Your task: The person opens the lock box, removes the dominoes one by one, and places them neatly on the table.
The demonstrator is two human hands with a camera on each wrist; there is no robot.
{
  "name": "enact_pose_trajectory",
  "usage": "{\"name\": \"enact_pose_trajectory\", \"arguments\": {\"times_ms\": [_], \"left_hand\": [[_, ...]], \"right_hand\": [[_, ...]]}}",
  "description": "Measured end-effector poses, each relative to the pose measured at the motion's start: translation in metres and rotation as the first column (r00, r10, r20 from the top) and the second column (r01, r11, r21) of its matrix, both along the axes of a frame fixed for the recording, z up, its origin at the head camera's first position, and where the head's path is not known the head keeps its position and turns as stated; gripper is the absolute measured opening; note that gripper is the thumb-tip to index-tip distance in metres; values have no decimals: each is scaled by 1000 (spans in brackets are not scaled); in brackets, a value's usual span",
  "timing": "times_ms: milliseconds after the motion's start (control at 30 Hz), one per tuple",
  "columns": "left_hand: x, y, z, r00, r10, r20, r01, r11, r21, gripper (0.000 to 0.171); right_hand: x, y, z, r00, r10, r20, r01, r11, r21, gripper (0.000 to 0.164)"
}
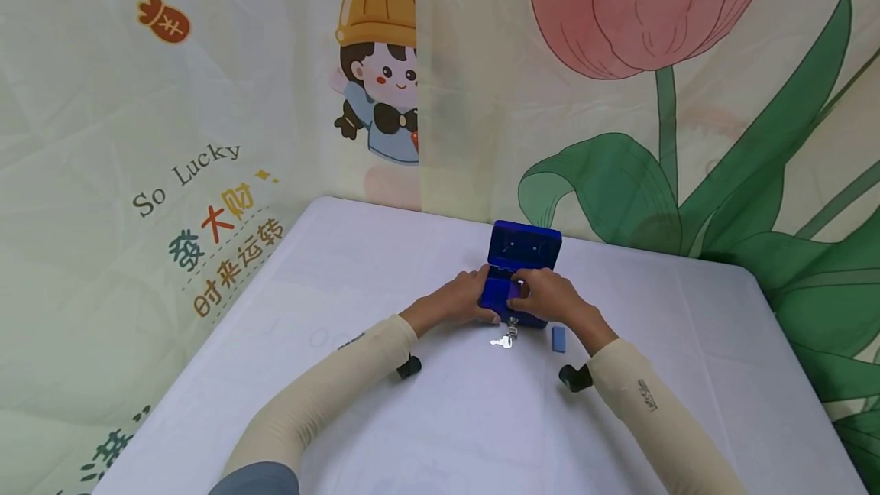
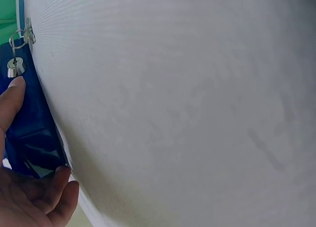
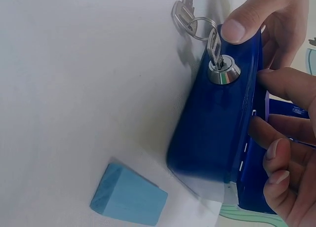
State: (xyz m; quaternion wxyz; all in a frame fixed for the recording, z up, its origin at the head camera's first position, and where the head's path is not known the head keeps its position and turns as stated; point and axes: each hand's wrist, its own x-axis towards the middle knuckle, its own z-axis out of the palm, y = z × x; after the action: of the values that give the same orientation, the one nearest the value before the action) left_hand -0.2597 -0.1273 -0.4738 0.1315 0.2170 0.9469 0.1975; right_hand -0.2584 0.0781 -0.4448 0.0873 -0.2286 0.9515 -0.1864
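A dark blue metal cash box (image 1: 495, 298) stands on the table with its lid (image 1: 525, 245) raised at the back. My left hand (image 1: 457, 298) grips the box at its left end, the thumb on the front wall below the lock (image 3: 224, 71), the other fingers around the side. A key sits in that lock, and a second key (image 3: 185, 14) hangs from its ring. Over the box's opening is my right hand (image 1: 550, 298), thumb and fingers around a purple piece (image 1: 516, 291). Fingers and box wall hide most of that piece.
A light blue block (image 3: 131, 195) lies on the white table (image 1: 440, 434), just right of the box's front corner. Printed cloth backdrops (image 1: 474, 98) rise behind the table. Dark wrist cameras (image 1: 575, 378) hang beneath both forearms.
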Motion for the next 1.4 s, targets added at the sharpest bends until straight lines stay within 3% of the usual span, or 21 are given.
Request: {"name": "enact_pose_trajectory", "arguments": {"times_ms": [1400], "left_hand": [[3, -1, 3, 1000, 8, -1, -8, 1000, 13, 108]], "right_hand": [[14, 16, 14, 998, -43, 36, 43, 999, 5, 51]]}}
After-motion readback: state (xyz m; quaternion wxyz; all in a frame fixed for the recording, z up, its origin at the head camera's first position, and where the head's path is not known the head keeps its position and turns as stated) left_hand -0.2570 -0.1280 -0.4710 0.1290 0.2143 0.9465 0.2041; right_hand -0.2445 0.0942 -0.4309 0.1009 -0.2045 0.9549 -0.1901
